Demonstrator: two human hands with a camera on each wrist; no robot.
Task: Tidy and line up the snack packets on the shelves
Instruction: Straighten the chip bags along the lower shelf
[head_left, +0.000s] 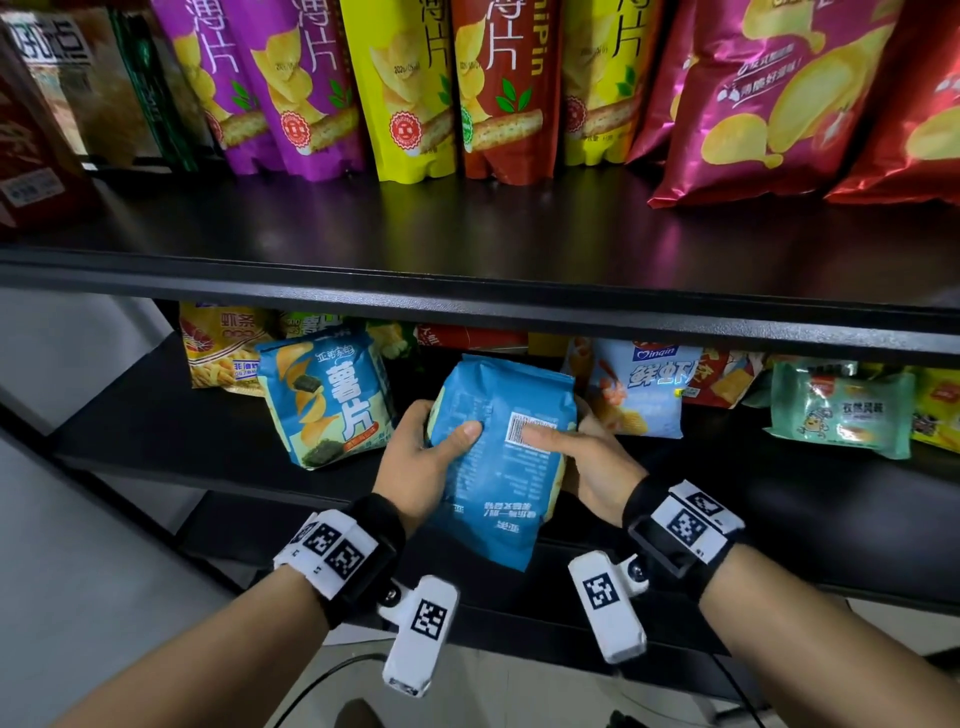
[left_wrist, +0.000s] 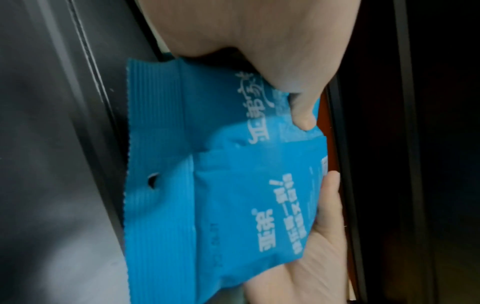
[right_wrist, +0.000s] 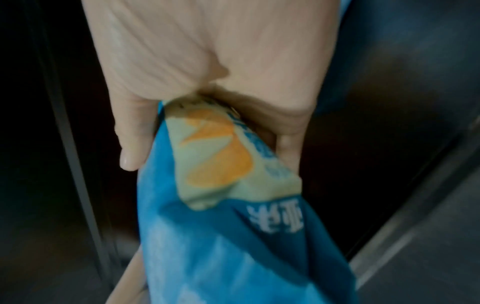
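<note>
Both hands clasp one blue chip packet (head_left: 498, 457) in front of the lower shelf (head_left: 156, 431), back side up with the barcode showing, print upside down, likely mid-turn to face it forward. Left hand (head_left: 421, 457) grips its 9 o'clock edge, thumb on top; right hand (head_left: 592, 462) grips the 3 o'clock edge, thumb on the barcode. The film is glossy, puffy and crinkled, with a ribbed, serrated seal and a punched hang hole. A matching blue packet (head_left: 324, 397) stands at 10 o'clock, tilted, a probable neighbour slot. Upper shelf (head_left: 467, 291) holds upright pouches (head_left: 395, 88) in a row at 12 o'clock.
</note>
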